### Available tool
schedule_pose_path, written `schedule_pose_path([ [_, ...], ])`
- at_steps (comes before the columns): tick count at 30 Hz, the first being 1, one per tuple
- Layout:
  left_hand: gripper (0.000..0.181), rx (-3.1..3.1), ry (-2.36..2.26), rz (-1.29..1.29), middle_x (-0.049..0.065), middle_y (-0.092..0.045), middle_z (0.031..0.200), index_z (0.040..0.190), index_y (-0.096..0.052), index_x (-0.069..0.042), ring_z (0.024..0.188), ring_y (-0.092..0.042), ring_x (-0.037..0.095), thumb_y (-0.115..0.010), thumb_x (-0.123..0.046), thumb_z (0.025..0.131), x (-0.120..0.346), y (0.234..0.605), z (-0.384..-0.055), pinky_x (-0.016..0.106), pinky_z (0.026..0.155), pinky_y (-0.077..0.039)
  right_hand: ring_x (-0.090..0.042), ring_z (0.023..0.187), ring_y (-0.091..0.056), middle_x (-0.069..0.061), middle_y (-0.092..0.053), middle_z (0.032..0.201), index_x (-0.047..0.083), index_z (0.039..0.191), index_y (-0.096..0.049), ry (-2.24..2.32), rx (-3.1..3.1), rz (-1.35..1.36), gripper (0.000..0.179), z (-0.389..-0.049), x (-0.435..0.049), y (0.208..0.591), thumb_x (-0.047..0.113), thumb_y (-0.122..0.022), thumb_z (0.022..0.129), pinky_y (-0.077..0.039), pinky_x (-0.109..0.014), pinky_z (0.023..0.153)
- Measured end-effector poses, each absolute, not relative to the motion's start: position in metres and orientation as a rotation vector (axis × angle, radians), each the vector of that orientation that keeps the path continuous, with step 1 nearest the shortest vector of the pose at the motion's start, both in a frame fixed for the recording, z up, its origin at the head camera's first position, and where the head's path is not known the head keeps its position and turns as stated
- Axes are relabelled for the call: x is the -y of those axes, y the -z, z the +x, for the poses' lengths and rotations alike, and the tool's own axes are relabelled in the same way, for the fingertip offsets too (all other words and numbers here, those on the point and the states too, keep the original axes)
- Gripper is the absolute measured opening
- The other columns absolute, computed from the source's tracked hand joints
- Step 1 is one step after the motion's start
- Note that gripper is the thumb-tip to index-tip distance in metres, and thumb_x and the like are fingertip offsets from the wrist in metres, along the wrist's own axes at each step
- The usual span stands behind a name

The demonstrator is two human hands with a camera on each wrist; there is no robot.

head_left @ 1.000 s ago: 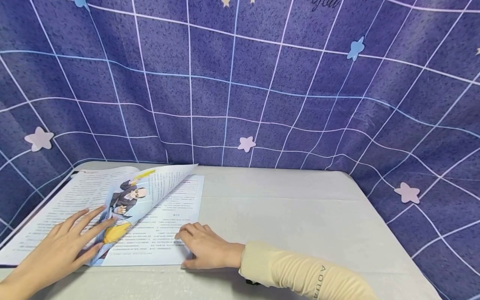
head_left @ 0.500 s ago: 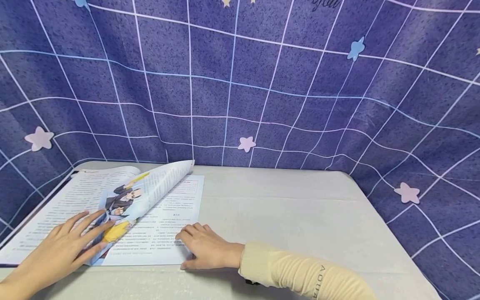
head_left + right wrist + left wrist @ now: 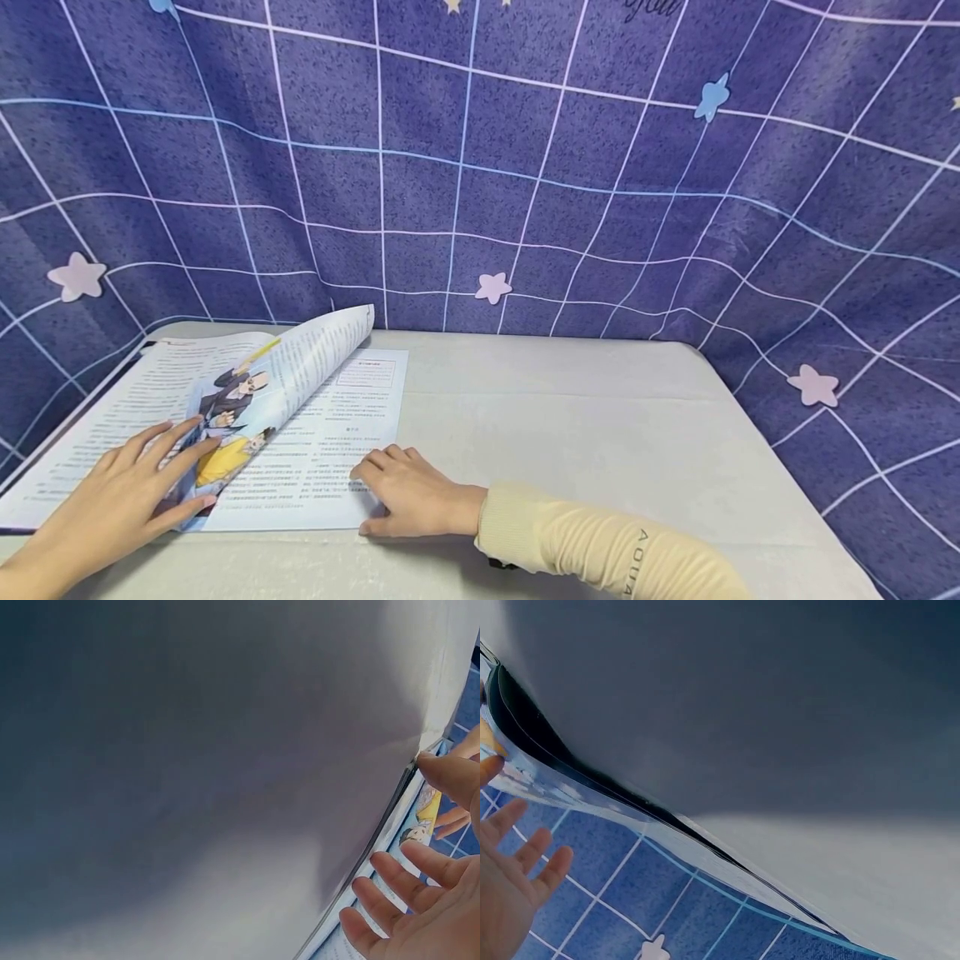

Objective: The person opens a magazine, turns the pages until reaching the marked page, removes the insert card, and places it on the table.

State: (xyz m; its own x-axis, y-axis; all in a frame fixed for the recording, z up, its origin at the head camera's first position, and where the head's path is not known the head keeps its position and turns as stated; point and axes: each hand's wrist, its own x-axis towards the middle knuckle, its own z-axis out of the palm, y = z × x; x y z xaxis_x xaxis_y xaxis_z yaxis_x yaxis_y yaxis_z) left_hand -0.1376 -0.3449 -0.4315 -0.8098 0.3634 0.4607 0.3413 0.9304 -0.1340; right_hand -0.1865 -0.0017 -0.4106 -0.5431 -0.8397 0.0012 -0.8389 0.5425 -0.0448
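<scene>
An open book [image 3: 315, 487] with printed text lies at the left of the table. One of its pages [image 3: 311, 358] stands curled up from the right side, showing a picture of a figure in dark clothes and one in yellow. My left hand [image 3: 123, 496] lies spread across the left side and the foot of the curled page, near the spine. On the lower right corner of the book rests my right hand [image 3: 412, 496], its fingers on the page and its thumb at the near edge. The right wrist view shows those fingers [image 3: 397, 881] slightly bent and apart.
A pale grey cloth covers the table [image 3: 570, 433], which extends to the right of the book. Behind it hangs a purple-blue curtain [image 3: 420, 192] with grid lines and stars. The far tip of the curled page stands close to this curtain.
The curled page has leaned further left, its far tip moving left and up. My left thumb has shifted slightly right along the foot of the page. The right hand has stayed put.
</scene>
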Motion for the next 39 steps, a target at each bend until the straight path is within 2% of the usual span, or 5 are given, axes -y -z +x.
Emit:
schedule_pose_path([
  [12, 0.075, 2.596, -0.012, -0.535, 0.007, -0.04, 0.138, 0.134, -0.044, -0.027, 0.113, -0.042, 0.038, -0.072, -0.049, 0.068, 0.3418, 0.4272, -0.1381, 0.058, 0.079, -0.037, -0.003, 0.099, -0.049, 0.01, -0.056, 0.118, 0.023, 0.12, -0.054, 0.121, -2.712, -1.498, 0.047, -0.1883, 0.0012, 0.4073, 0.048, -0.063, 0.081, -0.039, -0.019, 0.08],
  [23, 0.068, 2.615, -0.005, -0.579, 0.002, -0.032, 0.147, 0.134, -0.044, -0.035, 0.117, -0.041, 0.036, -0.07, -0.043, 0.073, 0.3408, 0.4265, -0.1372, 0.058, 0.08, -0.037, -0.007, 0.102, -0.055, 0.01, -0.062, 0.113, 0.024, 0.106, -0.063, 0.185, -2.7, -1.583, 0.026, -0.1915, 0.0002, 0.4075, 0.04, -0.059, 0.085, -0.044, -0.039, 0.095],
  [27, 0.069, 2.628, -0.017, -0.576, 0.003, -0.033, 0.146, 0.135, -0.043, -0.035, 0.114, -0.043, 0.037, -0.071, -0.042, 0.072, 0.3397, 0.4259, -0.1368, 0.06, 0.074, -0.04, -0.005, 0.1, -0.056, 0.011, -0.064, 0.108, 0.027, 0.098, -0.066, 0.195, -2.699, -1.637, 0.018, -0.192, -0.0004, 0.4065, 0.037, -0.059, 0.086, -0.045, -0.031, 0.091],
  [32, 0.069, 2.638, -0.021, -0.584, 0.005, -0.032, 0.146, 0.135, -0.042, -0.035, 0.112, -0.043, 0.038, -0.071, -0.039, 0.073, 0.3396, 0.4264, -0.1364, 0.06, 0.075, -0.04, 0.003, 0.088, -0.054, 0.015, -0.065, 0.101, 0.029, 0.093, -0.068, 0.206, -2.692, -1.705, 0.012, -0.1924, -0.0004, 0.4058, 0.034, -0.06, 0.086, -0.037, -0.013, 0.074],
  [39, 0.065, 2.61, -0.004, -0.595, 0.005, -0.032, 0.146, 0.136, -0.042, -0.031, 0.121, -0.037, 0.034, -0.068, -0.04, 0.077, 0.3439, 0.4315, -0.1353, 0.056, 0.079, -0.038, 0.008, 0.067, -0.043, 0.014, -0.068, 0.091, 0.026, 0.089, -0.071, 0.242, -2.675, -1.778, 0.01, -0.1931, 0.0002, 0.4057, 0.027, -0.061, 0.086, -0.03, -0.008, 0.062],
])
